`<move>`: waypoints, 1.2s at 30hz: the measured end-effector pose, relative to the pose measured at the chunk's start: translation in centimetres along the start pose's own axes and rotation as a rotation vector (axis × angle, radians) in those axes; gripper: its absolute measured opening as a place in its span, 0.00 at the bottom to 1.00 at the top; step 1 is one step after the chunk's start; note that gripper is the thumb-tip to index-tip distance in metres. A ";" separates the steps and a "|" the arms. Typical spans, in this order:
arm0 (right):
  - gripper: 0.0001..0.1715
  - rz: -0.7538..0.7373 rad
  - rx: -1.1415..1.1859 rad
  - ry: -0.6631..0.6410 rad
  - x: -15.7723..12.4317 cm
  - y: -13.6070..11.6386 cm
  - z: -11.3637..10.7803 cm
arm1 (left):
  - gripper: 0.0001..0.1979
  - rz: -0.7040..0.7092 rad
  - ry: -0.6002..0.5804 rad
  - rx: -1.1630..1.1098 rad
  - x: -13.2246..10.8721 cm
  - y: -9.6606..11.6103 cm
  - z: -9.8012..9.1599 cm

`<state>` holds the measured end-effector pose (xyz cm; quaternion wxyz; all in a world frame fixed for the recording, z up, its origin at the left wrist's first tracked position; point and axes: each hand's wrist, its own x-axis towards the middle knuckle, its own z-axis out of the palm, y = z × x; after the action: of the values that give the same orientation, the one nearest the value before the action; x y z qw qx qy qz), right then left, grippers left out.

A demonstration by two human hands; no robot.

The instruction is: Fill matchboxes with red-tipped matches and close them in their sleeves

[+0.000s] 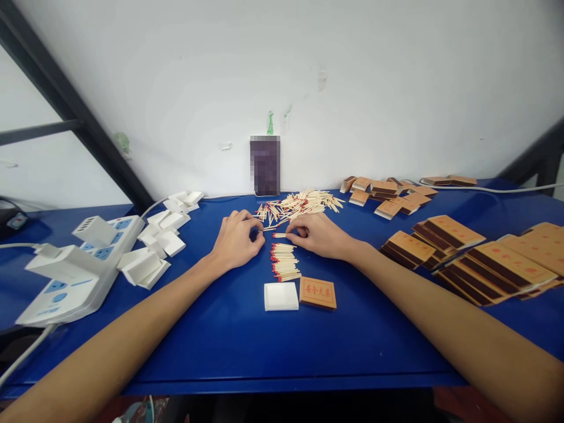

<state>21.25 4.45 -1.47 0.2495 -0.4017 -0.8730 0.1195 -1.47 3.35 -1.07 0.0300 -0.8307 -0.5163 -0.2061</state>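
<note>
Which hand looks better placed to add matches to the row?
Probably the right hand: its fingertips are at matches just beyond the row, while the left hand is off to the row's left.

Blue table (211, 346), red-tipped matches (308, 202), white trays (171, 243), matchbox sleeves (408, 245), power strip (88, 299)

match pile (311, 204): messy, sticks every which way | match row (285, 262): pretty neat, red heads left | small match bunch (279, 235): between those, heads left too
</note>
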 end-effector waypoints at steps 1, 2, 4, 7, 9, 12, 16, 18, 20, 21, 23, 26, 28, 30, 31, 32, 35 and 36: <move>0.06 0.001 -0.003 0.001 0.0 0.0 0.0 | 0.07 -0.012 -0.001 0.010 0.0 0.1 0.0; 0.06 -0.001 -0.008 0.001 0.0 0.0 0.0 | 0.07 -0.019 -0.002 0.017 0.0 0.1 -0.1; 0.06 -0.003 -0.020 0.005 0.0 0.1 0.0 | 0.06 -0.024 -0.001 0.019 0.0 0.1 -0.1; 0.07 -0.007 -0.034 0.005 0.0 0.2 0.0 | 0.08 0.029 -0.013 -0.024 0.0 -0.2 0.1; 0.07 -0.006 -0.037 0.003 0.0 0.3 0.0 | 0.11 0.097 -0.029 -0.060 0.0 -0.4 0.2; 0.07 -0.007 -0.040 0.001 0.0 0.4 0.0 | 0.10 0.145 -0.040 -0.085 0.0 -0.6 0.2; 0.07 -0.021 -0.044 0.002 0.0 0.3 0.0 | 0.07 0.130 -0.061 -0.137 0.1 -0.7 0.1; 0.07 -0.020 -0.041 0.006 0.0 0.4 0.1 | 0.07 0.134 -0.077 -0.144 0.1 -0.6 0.2; 0.07 -0.016 -0.035 0.011 0.0 0.4 0.1 | 0.08 0.130 -0.070 -0.139 0.1 -0.6 0.3; 0.07 -0.013 -0.030 0.012 0.0 0.4 0.1 | 0.08 0.126 -0.052 -0.140 0.1 -0.7 0.3; 0.07 -0.007 -0.011 0.028 0.0 0.5 0.1 | 0.07 0.126 0.005 -0.162 0.0 -0.7 0.4; 0.09 0.002 0.057 0.112 0.0 0.3 0.2 | 0.05 0.142 0.132 -0.239 0.0 -0.6 0.3; 0.10 0.007 0.108 0.171 0.2 -0.1 0.2 | 0.03 0.125 0.220 -0.340 0.1 -0.4 0.2; 0.10 0.023 0.160 0.203 0.4 -0.7 0.2 | 0.04 0.092 0.276 -0.486 0.1 0.1 0.1; 0.10 0.035 0.189 0.212 0.5 -1.0 0.3 | 0.05 0.076 0.290 -0.567 0.2 0.4 0.0; 0.10 0.048 0.221 0.219 0.6 -1.3 0.3 | 0.05 0.064 0.297 -0.646 0.2 0.6 0.0; 0.12 0.086 0.338 0.227 0.9 -2.3 0.4 | 0.08 0.044 0.309 -0.836 0.3 1.4 0.0; 0.12 0.094 0.385 0.231 1.0 -2.5 0.5 | 0.09 0.037 0.308 -0.882 0.3 1.5 0.0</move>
<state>18.81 3.59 -0.54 0.4140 -0.3979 -0.7801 0.2485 -0.01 2.91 -0.67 -0.2460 -0.7330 -0.3540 -0.5262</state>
